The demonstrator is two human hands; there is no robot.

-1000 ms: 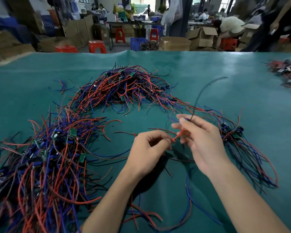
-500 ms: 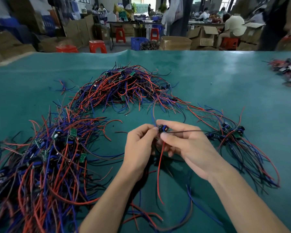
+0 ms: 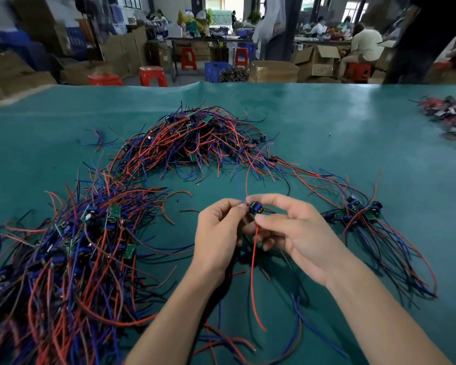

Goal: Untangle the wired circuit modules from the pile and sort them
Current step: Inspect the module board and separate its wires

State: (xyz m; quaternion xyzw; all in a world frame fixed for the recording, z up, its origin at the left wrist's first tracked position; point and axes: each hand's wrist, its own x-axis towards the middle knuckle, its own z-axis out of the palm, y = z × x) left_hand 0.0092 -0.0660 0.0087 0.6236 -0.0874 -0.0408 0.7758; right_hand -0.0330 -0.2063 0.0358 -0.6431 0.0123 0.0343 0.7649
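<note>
A small blue circuit module (image 3: 256, 207) is held above the green table mat (image 3: 353, 154) between both hands. My left hand (image 3: 217, 238) pinches the module's wires at its left side. My right hand (image 3: 298, 233) pinches the module from the right, and a red wire (image 3: 253, 280) hangs down from it. A big tangled pile of red, blue and black wired modules (image 3: 71, 246) lies to the left and curves back to a second heap (image 3: 195, 143). A small group of separated modules (image 3: 358, 214) lies to the right with its wires trailing toward me.
Another heap of parts (image 3: 450, 119) lies at the table's far right edge. Loose wires (image 3: 295, 330) cross the mat between my forearms. Beyond the table's far edge stand cardboard boxes (image 3: 274, 71), red stools (image 3: 153, 76) and seated people.
The hands rose slightly and came together on the module. The right hand's grip shifted round it, and the dark wire that stuck out to the right is gone from view.
</note>
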